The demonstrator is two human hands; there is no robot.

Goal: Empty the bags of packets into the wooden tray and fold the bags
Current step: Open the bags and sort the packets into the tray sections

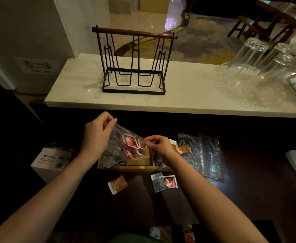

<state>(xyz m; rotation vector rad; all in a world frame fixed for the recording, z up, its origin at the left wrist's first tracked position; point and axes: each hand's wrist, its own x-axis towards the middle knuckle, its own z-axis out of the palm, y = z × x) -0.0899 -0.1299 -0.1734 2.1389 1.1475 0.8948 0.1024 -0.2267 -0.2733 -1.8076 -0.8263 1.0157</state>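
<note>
Left hand [98, 132]: thumb and fingertips pinching the top corner of a clear plastic bag [121, 142], held up at about 11 o'clock from the wooden tray [136, 166]. Right hand [158, 146]: fingers curled, pinching the bag's lower edge at 3 o'clock from the bag's middle. Bag stretched between both hands, tilted, hanging just over the tray. Red packets [131, 146] bunched inside it.

Surface: dark tabletop [161, 207], dim light. Behind it, at 12 o'clock, a pale stone counter [178, 95]. Beyond the counter a glossy floor, a patterned carpet and dark wooden furniture at 1 o'clock.

Around: black wire rack [134, 67] with a wooden top bar standing on the counter at 12 o'clock. Upturned clear glasses [252, 55] on a glass dish [245, 88] at 2 o'clock. White paper box [50, 160] at 9 o'clock from the tray. Crumpled empty bags [205, 155] lying at 3 o'clock, just beside the tray, partly behind the right wrist. White object at the right edge, cut off; cannot tell what.

Loose on the table, at 6 o'clock from the tray: an orange packet [118, 184], a grey packet [158, 182] touching a red-and-white packet [171, 181].

Tray: light wood, divided; grey packets [111, 160] in its left compartment, middle compartment mostly bare, right one hidden behind the right forearm.
</note>
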